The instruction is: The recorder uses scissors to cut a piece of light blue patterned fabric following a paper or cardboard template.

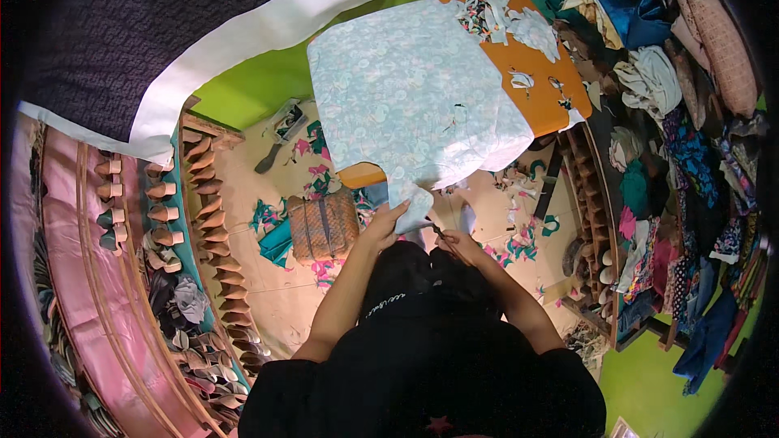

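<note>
A large piece of pale blue-green patterned fabric point(406, 85) lies across an orange table point(531, 81), and a narrow part of it hangs over the near edge toward me. My left hand point(387, 225) grips this hanging end. In my right hand point(458, 246) is a pair of dark scissors point(436, 229), with the blades pointing up and left beside the fabric's edge. Whether the blades touch the cloth is too small to tell. A small dark thing lies on the fabric's right half.
Fabric scraps point(495, 16) lie on the table's far right corner. A woven brown box point(323, 227) stands on the tiled floor among colourful offcuts. Racks of wooden shoe lasts point(213, 223) line the left, with more on the right. Clothes and cloth point(649, 81) are piled at right.
</note>
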Tool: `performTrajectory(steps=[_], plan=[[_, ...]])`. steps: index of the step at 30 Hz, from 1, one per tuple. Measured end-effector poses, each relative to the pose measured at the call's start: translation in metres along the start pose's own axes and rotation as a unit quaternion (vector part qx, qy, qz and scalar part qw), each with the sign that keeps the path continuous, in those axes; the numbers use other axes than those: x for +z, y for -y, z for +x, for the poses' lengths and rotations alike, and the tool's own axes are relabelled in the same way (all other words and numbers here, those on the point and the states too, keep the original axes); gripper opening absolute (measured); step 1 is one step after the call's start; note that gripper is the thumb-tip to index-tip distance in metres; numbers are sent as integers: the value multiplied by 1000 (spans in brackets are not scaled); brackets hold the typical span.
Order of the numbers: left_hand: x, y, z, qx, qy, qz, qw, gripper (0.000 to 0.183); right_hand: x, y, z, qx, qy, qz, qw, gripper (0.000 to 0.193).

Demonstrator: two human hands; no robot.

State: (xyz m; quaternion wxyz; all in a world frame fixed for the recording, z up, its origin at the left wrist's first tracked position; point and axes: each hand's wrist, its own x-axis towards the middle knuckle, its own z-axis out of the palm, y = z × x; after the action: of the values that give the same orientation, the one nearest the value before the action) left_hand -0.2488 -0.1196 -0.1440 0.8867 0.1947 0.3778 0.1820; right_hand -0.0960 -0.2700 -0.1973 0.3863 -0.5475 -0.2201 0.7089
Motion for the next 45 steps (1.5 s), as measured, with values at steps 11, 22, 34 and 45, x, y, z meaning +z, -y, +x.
performTrajectory(steps=[11,22,34,45], plan=[[14,18,-16,95,-49,136,985,36,14,-12,20,46,59,176,981,18],[12,16,-27,65,-21,31,997,42,27,-5,11,19,37,119,992,16],[18,11,-28,84,-20,154,984,37,30,-5,45,9,-21,119,993,24],[10,5,-28,92,-30,208,973,48,47,35,48,-110,-9,11,994,38]])
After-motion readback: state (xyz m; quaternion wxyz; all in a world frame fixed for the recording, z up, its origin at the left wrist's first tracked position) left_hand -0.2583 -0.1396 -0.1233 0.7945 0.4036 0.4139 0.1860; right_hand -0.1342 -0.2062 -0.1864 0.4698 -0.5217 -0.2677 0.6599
